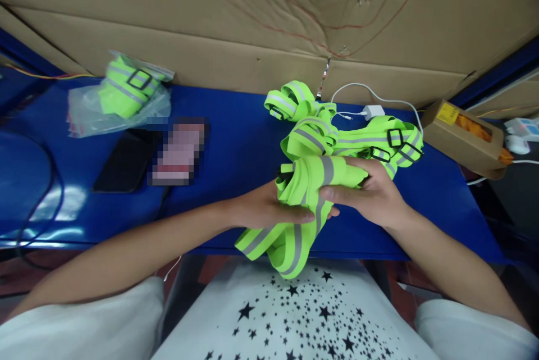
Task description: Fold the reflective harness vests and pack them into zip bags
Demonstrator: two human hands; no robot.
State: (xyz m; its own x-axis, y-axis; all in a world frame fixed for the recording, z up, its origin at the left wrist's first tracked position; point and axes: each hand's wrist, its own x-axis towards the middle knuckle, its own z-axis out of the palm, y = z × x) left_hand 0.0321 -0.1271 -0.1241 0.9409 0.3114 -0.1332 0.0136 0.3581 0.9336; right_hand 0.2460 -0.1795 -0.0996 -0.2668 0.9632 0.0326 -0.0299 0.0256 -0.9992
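My left hand [269, 209] and my right hand [370, 194] both grip a folded bundle of neon-green reflective strap [311, 180] with a grey stripe, held over the near edge of the blue table [236, 146]. Loose loops of the same strap [290, 242] hang down below my hands. Behind the bundle, a pile of more green straps with black buckles [337, 130] lies on the table.
A clear plastic bag holding a folded green strap [126, 90] lies at the back left. A black phone [126, 160] and a blurred card lie left of centre. A white charger with cable [373, 110] and a cardboard box [463, 135] sit at right. Cardboard sheets stand behind.
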